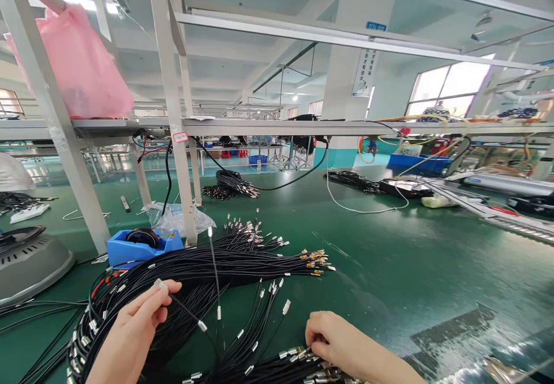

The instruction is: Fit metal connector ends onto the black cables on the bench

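My left hand [141, 329] pinches the metal-tipped end of a black cable [186, 309] between thumb and fingers. That cable runs down to the right, with a silver sleeve along it. My right hand [331, 338] is closed, its fingertips down at the silver connectors of a cable bundle [298, 354] by the near edge; what they grip is hidden. Between the hands, several loose cables [259, 329] with silver ends fan out. Behind them lies a thick bundle of black cables [242, 263], its tips silver and amber, curving round to the left.
A blue tape dispenser [145, 251] stands beside a white shelf post [184, 170]. A grey lamp-like dome [32, 263] is at the left. Farther back on the green table [376, 257] lie a coiled cable bundle [229, 183] and a white cord [346, 206]. A shelf [268, 128] crosses above.
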The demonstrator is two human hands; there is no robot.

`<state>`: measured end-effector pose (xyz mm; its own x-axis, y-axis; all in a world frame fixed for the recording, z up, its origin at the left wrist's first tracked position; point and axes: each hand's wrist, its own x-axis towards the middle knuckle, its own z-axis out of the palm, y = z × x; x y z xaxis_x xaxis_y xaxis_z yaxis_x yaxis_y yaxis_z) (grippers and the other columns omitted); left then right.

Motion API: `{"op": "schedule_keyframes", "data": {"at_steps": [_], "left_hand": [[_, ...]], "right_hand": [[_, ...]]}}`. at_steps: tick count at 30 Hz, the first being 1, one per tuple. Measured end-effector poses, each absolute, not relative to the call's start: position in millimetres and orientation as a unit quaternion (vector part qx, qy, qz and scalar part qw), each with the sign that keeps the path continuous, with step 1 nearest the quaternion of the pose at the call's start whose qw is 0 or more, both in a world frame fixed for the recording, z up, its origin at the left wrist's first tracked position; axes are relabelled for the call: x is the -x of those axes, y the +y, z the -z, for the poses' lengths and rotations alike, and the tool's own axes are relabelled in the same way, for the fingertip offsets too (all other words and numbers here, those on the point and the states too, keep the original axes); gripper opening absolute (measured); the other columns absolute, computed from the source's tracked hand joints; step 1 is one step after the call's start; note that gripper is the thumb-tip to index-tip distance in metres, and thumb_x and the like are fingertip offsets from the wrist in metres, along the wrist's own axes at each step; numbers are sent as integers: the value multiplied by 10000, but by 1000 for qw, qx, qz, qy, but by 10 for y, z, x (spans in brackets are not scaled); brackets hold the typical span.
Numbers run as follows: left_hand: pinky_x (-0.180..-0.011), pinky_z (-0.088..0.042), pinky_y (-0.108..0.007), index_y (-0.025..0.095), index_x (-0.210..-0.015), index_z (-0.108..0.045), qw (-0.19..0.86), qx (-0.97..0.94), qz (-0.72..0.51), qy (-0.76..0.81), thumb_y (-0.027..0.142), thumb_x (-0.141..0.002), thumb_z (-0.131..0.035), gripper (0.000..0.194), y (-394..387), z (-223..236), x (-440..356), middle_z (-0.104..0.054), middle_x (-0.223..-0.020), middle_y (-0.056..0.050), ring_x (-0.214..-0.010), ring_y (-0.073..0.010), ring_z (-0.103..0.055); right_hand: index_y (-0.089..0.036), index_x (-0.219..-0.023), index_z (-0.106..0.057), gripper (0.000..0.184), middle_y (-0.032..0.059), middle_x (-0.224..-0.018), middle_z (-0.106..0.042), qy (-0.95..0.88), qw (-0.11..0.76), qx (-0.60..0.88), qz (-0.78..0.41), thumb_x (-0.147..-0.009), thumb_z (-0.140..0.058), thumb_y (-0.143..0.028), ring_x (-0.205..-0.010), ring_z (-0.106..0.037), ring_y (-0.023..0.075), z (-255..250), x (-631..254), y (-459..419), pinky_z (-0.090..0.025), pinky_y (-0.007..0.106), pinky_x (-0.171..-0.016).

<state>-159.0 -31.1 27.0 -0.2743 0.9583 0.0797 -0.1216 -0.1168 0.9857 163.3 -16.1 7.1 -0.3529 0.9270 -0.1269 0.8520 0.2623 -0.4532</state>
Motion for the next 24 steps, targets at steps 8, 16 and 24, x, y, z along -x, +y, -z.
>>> {"op": "schedule_keyframes", "data": {"at_steps": [8,16,24], "left_hand": [[-406,-333,-208,140,-1138,-362,497,-488,-519,495,371,-718,-471,491,-111,-154,548,-512,-591,33,-456,-111,-448],[-687,-385,-300,164,-767,-572,318,-814,-215,436,238,-773,-367,218,-258,136,34,-626,-816,-84,-787,-215,-548],[-592,-395,-215,187,-615,-473,419,-734,-304,439,306,-812,-297,291,-234,247,-93,-550,-527,-21,-533,-135,-518]], "right_hand": [[-193,-651,-413,127,-13,-669,-480,-770,105,578,-246,-763,-356,-210,-626,-411,128,-380,-1554,-264,-335,208,-553],[-205,-640,-347,172,-32,-654,-379,-752,173,555,-310,-779,-346,-307,-629,-349,131,-532,-1480,-327,-318,217,-572],[-206,-598,-270,266,-12,-647,-431,-795,131,535,-253,-841,-235,-309,-630,-388,145,-386,-1496,-315,-336,255,-610]]}}
